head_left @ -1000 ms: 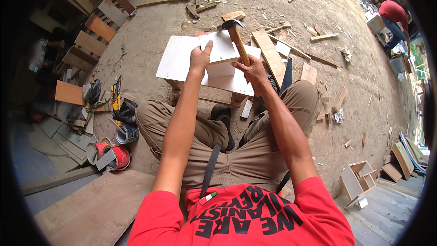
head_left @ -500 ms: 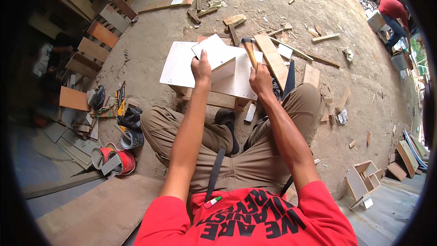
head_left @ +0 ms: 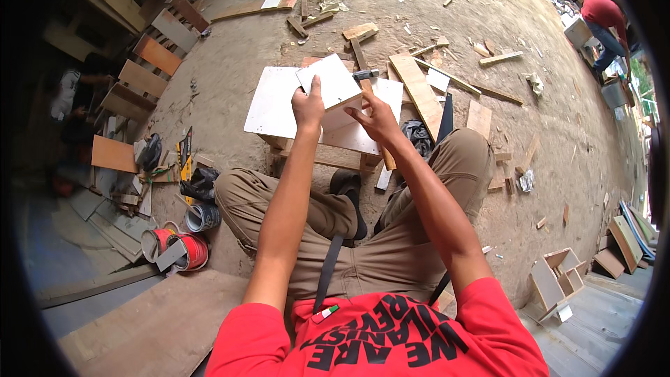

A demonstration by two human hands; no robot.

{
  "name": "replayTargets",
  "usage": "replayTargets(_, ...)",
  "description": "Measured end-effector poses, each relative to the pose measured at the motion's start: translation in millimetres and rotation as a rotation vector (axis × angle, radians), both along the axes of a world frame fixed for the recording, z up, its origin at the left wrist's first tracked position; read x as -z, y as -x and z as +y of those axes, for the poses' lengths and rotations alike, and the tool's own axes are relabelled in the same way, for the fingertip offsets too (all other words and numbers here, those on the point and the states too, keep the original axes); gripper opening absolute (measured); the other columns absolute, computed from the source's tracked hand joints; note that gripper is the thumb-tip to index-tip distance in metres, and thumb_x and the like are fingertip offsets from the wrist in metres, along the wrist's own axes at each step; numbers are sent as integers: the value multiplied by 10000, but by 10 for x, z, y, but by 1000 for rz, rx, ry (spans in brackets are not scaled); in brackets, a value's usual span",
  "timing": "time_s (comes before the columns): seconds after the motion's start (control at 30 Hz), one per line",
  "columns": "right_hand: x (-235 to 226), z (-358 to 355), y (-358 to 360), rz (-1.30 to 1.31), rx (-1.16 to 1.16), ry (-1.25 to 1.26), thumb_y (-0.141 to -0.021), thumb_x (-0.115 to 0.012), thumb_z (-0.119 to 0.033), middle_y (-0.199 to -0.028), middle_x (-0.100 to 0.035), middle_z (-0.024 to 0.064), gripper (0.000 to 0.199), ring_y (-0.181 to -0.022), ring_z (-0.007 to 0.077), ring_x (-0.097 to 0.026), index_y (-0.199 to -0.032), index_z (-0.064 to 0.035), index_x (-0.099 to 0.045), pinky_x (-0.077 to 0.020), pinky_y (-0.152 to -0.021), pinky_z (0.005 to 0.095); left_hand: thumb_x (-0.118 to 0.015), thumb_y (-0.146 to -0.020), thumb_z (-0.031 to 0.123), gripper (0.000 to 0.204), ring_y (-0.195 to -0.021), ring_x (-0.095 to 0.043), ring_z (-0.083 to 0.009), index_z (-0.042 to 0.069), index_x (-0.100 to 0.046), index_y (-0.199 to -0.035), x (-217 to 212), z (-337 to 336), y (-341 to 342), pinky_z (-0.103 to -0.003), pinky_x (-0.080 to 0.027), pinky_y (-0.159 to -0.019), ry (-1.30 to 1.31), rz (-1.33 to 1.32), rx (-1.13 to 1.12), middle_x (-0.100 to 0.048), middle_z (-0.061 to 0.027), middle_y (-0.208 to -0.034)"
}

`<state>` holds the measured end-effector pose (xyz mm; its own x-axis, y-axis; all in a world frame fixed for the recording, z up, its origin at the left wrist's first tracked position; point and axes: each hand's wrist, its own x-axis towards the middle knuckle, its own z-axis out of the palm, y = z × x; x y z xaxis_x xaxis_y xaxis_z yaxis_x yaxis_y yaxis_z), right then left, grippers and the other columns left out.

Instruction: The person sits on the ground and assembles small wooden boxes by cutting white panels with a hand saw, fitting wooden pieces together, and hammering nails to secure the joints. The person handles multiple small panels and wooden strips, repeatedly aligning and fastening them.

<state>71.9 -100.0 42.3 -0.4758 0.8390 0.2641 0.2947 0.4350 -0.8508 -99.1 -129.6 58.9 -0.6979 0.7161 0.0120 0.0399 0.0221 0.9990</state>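
Note:
My left hand [head_left: 308,106] grips the left edge of a small white board assembly [head_left: 331,82], thumb on top. That assembly is tilted above a low bench with a white top [head_left: 271,101]. At its right corner is my right hand [head_left: 377,120], with thumb and fingers around the edge. A claw hammer [head_left: 389,159] lies on the bench, partly hidden behind my right hand. Its dark head points away from me and its wooden handle sticks out past the near edge.
Planks [head_left: 417,91] and scrap wood lie beyond and right of the bench. Paint buckets [head_left: 190,251], a black bag [head_left: 200,183] and a yellow-handled saw [head_left: 185,153] are on the left. A small compartmented box [head_left: 556,274] stands at right. Another person [head_left: 604,24] bends over at far right.
My right hand has let go of the hammer, which now rests on the bench, and has moved left onto the white assembly. My left hand keeps its hold.

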Motion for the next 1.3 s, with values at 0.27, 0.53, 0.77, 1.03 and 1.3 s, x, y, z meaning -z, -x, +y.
replayTargets(0.27,-22,324,-167,77,-322,400,-960,-656,-109,-881,-727,29,173,-772,110,-681,-1106,-35,-711,-572,-712,274,-615,-986,315,441,-996,-630,-174,-62,-611,-1215,-115,-57,72,-318,-482,-879,80,-99,151,-678,-105,-1116)
replayTargets(0.53,44,398,-172,84,-366,418,-959,-653,-102,-866,-729,41,160,-790,118,-694,-1074,-5,-707,-579,-728,278,-597,-995,346,465,-945,-640,-171,-76,-610,-1191,-147,-46,121,-316,-497,-841,88,-141,238,-682,-119,-1078)
replayTargets(0.77,128,412,-164,121,-366,419,-922,-702,-109,-911,-740,49,226,-750,130,-688,-1144,-69,-723,-575,-720,295,-600,-993,336,472,-986,-637,-179,-76,-593,-1223,-91,-39,127,-318,-496,-862,116,-118,215,-673,-126,-1104)
replayTargets(1.03,66,341,-178,16,-268,290,-894,-734,-166,-992,-724,124,303,-843,202,-691,-1160,-28,-690,-568,-787,338,-601,-988,311,442,-1012,-618,-184,-70,-591,-1213,-84,-39,56,-323,-472,-917,55,-64,142,-661,-134,-1138)
replayTargets(1.3,93,-177,-364,-543,260,-64,-813,-774,-405,-1137,-532,285,678,-1088,433,-574,-1196,89,-510,-500,-915,477,-623,-955,283,365,-934,-665,-219,-61,-672,-1066,-33,-18,88,-343,-499,-864,10,37,62,-718,-126,-1011)
